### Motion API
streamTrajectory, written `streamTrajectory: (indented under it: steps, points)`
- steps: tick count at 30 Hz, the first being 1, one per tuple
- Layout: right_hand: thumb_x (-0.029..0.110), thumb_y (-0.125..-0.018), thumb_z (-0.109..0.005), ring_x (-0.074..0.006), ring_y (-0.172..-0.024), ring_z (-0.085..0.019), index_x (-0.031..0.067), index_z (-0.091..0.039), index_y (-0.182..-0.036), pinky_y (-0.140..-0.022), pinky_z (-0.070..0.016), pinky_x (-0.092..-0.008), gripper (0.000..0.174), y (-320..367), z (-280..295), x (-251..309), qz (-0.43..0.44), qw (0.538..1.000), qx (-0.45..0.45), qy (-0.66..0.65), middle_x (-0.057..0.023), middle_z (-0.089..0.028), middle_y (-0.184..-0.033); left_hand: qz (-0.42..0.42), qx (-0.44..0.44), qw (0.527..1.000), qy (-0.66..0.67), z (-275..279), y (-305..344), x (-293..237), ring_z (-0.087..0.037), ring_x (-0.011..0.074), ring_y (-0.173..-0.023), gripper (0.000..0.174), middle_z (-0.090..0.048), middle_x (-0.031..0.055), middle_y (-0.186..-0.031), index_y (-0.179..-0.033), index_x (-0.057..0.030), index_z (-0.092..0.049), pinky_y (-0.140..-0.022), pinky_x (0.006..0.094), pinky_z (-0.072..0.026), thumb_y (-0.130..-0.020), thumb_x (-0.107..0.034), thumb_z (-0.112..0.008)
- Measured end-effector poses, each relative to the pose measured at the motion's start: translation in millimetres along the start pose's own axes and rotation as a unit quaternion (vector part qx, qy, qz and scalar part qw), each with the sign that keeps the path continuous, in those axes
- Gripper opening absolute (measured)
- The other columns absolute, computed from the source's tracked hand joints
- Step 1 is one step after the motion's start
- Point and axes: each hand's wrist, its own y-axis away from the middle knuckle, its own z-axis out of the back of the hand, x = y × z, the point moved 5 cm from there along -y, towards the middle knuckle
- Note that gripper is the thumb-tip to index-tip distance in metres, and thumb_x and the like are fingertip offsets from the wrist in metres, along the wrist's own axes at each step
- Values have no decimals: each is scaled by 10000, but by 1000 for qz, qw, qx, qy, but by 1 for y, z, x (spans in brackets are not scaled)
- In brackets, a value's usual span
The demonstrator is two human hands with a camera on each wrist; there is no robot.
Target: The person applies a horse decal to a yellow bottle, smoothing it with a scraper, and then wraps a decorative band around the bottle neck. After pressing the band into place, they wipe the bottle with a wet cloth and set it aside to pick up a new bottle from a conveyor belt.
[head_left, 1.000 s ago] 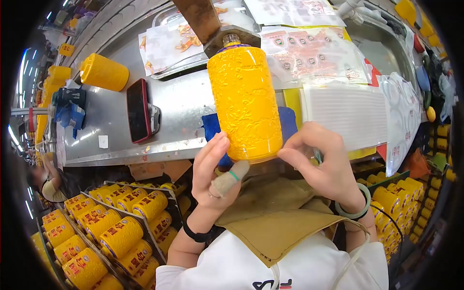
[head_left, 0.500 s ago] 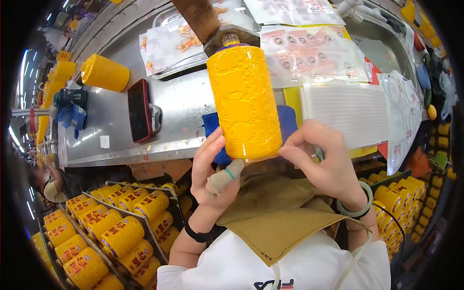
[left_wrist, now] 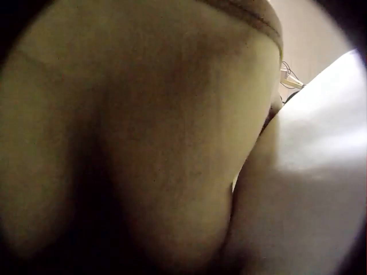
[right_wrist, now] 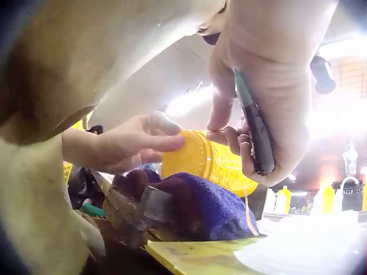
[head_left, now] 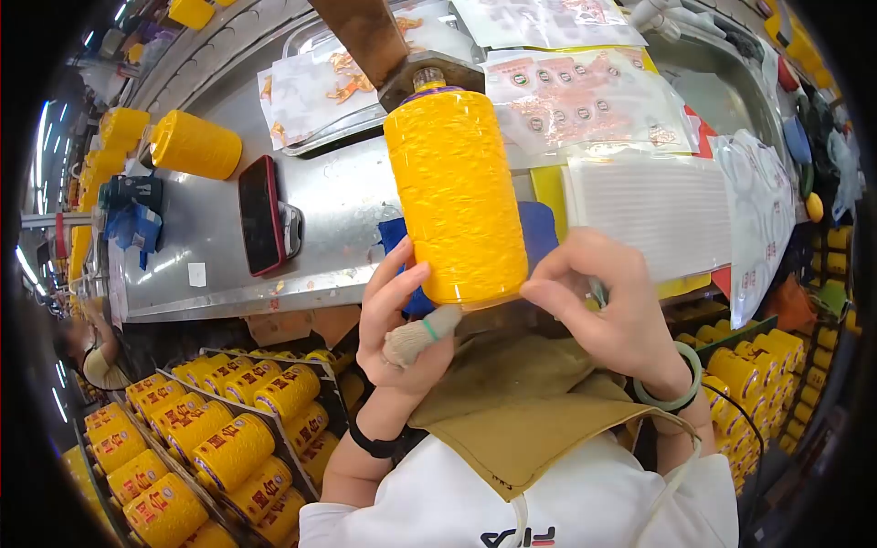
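A glossy yellow embossed bottle (head_left: 457,196) lies with its base toward the person, over a blue cloth (right_wrist: 212,200). Its glass neck sits at a metal bracket (head_left: 365,36). My left hand (head_left: 393,315) holds the base end, fingers along the left side and the thumb, in a cloth cover (head_left: 416,341), at the bottom. At the base's right edge are the thumb and forefinger of my right hand (head_left: 603,283). The right hand's curled fingers also hold a slim dark tool (right_wrist: 261,137) with a grey-green pointed end against the palm. Blurred skin fills most of the left wrist view.
A phone (head_left: 260,215) and another yellow bottle (head_left: 195,144) lie on the metal table (head_left: 329,260) at left. Sticker sheets (head_left: 594,100) and a ribbed white stack (head_left: 649,215) are at right. Crates of yellow bottles (head_left: 233,447) stand below left.
The bottle has turned about its long axis: its floral relief and round medallion have gone from the top, and a wavy texture shows. The left fingers have shifted and spread; the right hand stays nearly in place.
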Motion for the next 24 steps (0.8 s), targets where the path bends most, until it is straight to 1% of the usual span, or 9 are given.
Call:
streamTrajectory:
  steps: [1,2,5,10,11,15,17,21,24]
  points:
    - [89,-883,-786,-185,-646,-599,-10,-731,-881,-614,-477,-319,113,-1,-1,1,13,1000,0,3,-103,-660,-786,3,0,1000,25,2,3,4,-635,369,-1253,545,-568,280,-1403,-1336,70,-573,-1076,459,-540,-843,50,-805]
    - [89,-883,-786,-185,-646,-599,-10,-731,-881,-614,-477,-319,113,-1,-1,1,13,1000,1,2,-103,-660,-786,4,0,1000,24,5,5,6,-635,369,-1253,545,-568,280,-1403,-1336,70,-573,-1076,459,-540,-843,50,-805]
    - [91,-883,-785,-189,-644,-599,-10,-733,-879,-609,-472,-323,113,-2,-2,0,6,1000,3,-2,-105,-655,-782,-35,22,998,-56,12,8,0,-620,370,-1271,576,-571,244,-1408,-1364,60,-560,-1070,444,-548,-841,56,-802]
    - [95,-884,-780,-192,-652,-604,-9,-736,-881,-615,-477,-325,113,-2,0,-4,-19,1000,2,-3,-104,-654,-781,-205,78,943,-249,-5,-6,-31,-587,372,-1292,460,-583,154,-1399,-1268,-27,-675,-1038,416,-564,-833,23,-816]
    - [95,-884,-780,-192,-652,-604,-9,-736,-881,-615,-477,-325,113,-2,0,-5,-19,1000,1,-3,-104,-654,-781,-163,95,948,-256,-4,-6,-33,-590,374,-1282,418,-591,157,-1386,-1213,-60,-714,-1036,430,-561,-817,2,-835]
    - [98,-882,-787,-197,-659,-607,-7,-732,-875,-621,-483,-326,119,-1,-2,-3,-8,1000,-1,1,-104,-653,-779,-175,132,951,-216,-13,-18,-38,-589,388,-1286,421,-599,169,-1377,-1216,-46,-704,-1047,445,-556,-818,6,-833]
    - [98,-880,-791,-199,-660,-607,-7,-729,-873,-622,-484,-327,122,-1,-2,-2,-10,1000,-2,-2,-105,-653,-779,7,15,998,-54,-3,-7,-12,-603,391,-1271,393,-605,174,-1381,-1182,-30,-712,-1045,454,-560,-811,14,-834]
    - [93,-877,-796,-201,-651,-607,-11,-724,-874,-617,-484,-326,127,-1,-3,1,20,1000,6,8,-105,-649,-778,103,-64,991,65,2,-1,-4,-624,377,-1250,413,-612,186,-1360,-1186,0,-697,-1048,454,-558,-799,28,-837]
    - [90,-878,-793,-197,-653,-608,-14,-724,-876,-616,-485,-326,124,-1,-2,0,7,1000,8,3,-105,-650,-783,-117,63,969,-209,5,-4,-23,-630,359,-1235,421,-617,186,-1329,-1179,-31,-718,-1034,422,-561,-783,34,-847]
